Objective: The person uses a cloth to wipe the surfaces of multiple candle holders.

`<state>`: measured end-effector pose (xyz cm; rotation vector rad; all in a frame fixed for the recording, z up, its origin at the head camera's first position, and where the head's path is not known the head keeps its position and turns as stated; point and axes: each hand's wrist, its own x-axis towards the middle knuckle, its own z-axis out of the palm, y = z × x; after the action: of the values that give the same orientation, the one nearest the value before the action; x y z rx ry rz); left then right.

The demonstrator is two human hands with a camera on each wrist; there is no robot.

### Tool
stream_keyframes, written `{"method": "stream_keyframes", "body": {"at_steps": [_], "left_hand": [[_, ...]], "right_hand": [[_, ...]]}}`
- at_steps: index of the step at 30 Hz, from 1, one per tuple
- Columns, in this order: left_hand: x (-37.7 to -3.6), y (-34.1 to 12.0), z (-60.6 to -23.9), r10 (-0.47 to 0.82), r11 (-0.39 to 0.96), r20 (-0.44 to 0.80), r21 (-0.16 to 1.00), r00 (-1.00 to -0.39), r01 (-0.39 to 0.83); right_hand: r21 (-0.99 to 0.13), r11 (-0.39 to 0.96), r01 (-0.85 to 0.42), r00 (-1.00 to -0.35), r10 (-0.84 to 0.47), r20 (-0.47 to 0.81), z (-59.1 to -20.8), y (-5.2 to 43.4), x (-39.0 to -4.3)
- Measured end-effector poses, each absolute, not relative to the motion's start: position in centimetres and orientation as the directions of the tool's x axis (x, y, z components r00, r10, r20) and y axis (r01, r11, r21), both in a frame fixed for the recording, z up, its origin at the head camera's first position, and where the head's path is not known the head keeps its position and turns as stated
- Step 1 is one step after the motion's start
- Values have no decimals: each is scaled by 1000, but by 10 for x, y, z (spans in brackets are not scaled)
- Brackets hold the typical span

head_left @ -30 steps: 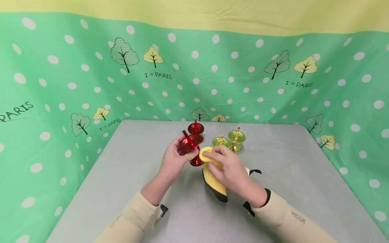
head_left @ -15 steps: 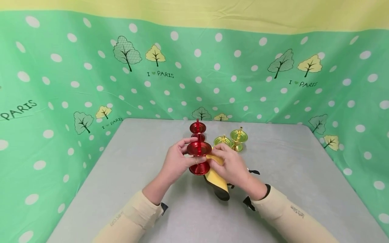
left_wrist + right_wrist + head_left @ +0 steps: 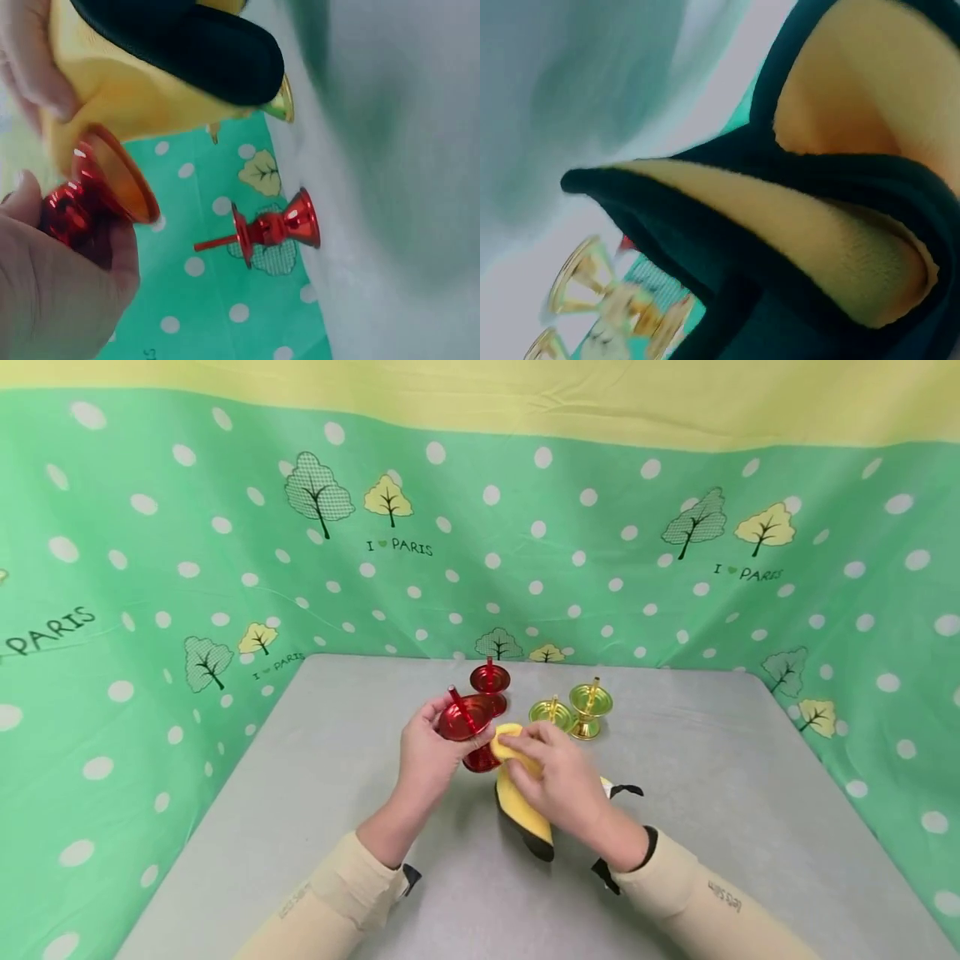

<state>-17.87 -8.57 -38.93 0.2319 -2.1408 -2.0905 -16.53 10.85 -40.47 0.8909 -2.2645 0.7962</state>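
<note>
My left hand [image 3: 427,760] grips a shiny red candle holder [image 3: 467,725], tilted to the left, with its spike pointing up-left; the same red candle holder [image 3: 94,199] shows in the left wrist view. My right hand [image 3: 558,777] holds a yellow cloth with a black underside [image 3: 521,814] and presses it against the holder's stem. The yellow and black cloth [image 3: 832,225] fills the right wrist view. A second red holder [image 3: 490,681] stands upright just behind, and again as the second red holder [image 3: 274,229].
Two gold candle holders [image 3: 573,708] stand behind my right hand on the grey table [image 3: 712,793]; the gold holders [image 3: 600,300] are blurred in the right wrist view. A green dotted cloth backdrop [image 3: 150,568] surrounds the table on three sides.
The red holder stood upright half a second ago; now my left hand has tilted it left again. My right hand has brought the yellow cloth back up against it.
</note>
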Motion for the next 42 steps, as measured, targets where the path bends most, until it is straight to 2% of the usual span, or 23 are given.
{"method": "stream_keyframes", "body": {"at_steps": [2,4,10,13,17,22,25,27,31,33,39,42], "left_hand": [[-179,-85,-389,-201,60,8,998,-980,-4],[-179,-83,-390,-192,79,20,997,-981,4],[-180,-84,-395,-227,73,7,997,-974,-10],[-180,-84,-395,-234,79,3,997,-972,-15],[-178,-85,-395,-169,88,-8,996,-986,-23],[-178,-88,-393,12,77,-4,997,-1000,-3],[-181,-88,-391,33,86,25,996,-999,28],[-183,-87,-389,5,83,26,996,-1000,26],[-186,-86,-388,-92,55,-6,998,-996,-11],[-187,-86,-388,-129,37,-18,999,-991,-23],[-187,-85,-388,-120,19,-8,1000,-993,-10],[-187,-84,-390,-118,31,4,1000,-993,0]], "right_hand": [[-327,630,-705,-644,-374,667,-405,112,-170],[-313,636,-705,-639,-379,669,-406,112,-171],[-209,579,-788,-519,-442,732,-414,99,-151],[-189,583,-790,-508,-449,735,-415,98,-152],[-231,615,-754,-566,-428,705,-411,104,-162],[-345,631,-695,-669,-391,632,-406,113,-173],[-379,646,-662,-700,-352,622,-404,116,-177],[-358,647,-674,-678,-348,647,-403,114,-176],[-226,633,-741,-565,-404,720,-407,109,-170],[-196,617,-763,-531,-424,733,-407,108,-169],[-267,637,-723,-590,-368,719,-403,111,-175],[-236,609,-757,-550,-400,733,-407,112,-173]]}}
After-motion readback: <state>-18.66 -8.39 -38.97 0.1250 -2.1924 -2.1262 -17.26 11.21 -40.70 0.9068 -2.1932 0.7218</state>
